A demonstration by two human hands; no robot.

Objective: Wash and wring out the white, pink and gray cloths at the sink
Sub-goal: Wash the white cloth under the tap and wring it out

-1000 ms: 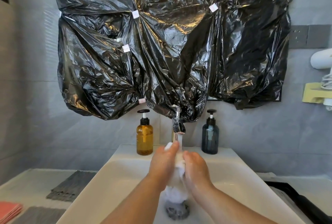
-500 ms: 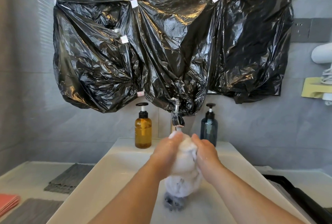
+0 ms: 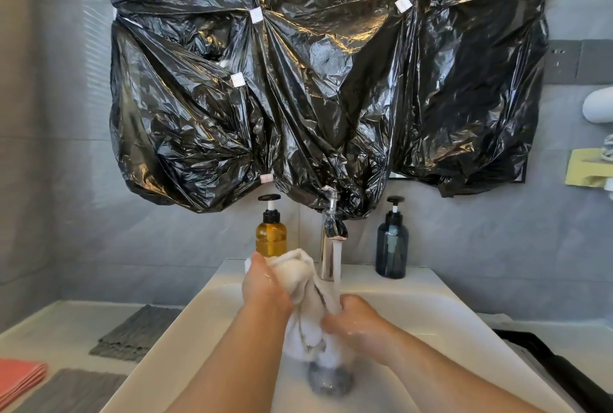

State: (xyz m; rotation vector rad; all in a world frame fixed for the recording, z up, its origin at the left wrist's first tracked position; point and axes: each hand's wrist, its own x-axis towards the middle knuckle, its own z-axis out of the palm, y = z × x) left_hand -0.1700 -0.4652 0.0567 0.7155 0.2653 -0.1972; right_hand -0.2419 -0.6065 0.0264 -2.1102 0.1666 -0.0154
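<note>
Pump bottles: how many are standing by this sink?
2. The amber pump bottle stands left of the faucet on the back ledge of the sink, the dark blue pump bottle right of it. Nothing suggests another is hidden.

Wall before me: black plastic sheeting [image 3: 315, 81], taped up
Bottles: amber pump bottle [image 3: 271, 237], dark blue pump bottle [image 3: 392, 248], upright
My right: black tray [image 3: 550, 364]

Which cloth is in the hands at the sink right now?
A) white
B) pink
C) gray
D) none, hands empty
A: the left hand and right hand both grip the white cloth over the sink by the running faucet, while the pink cloth and gray cloths lie on the counter to the left.
</note>
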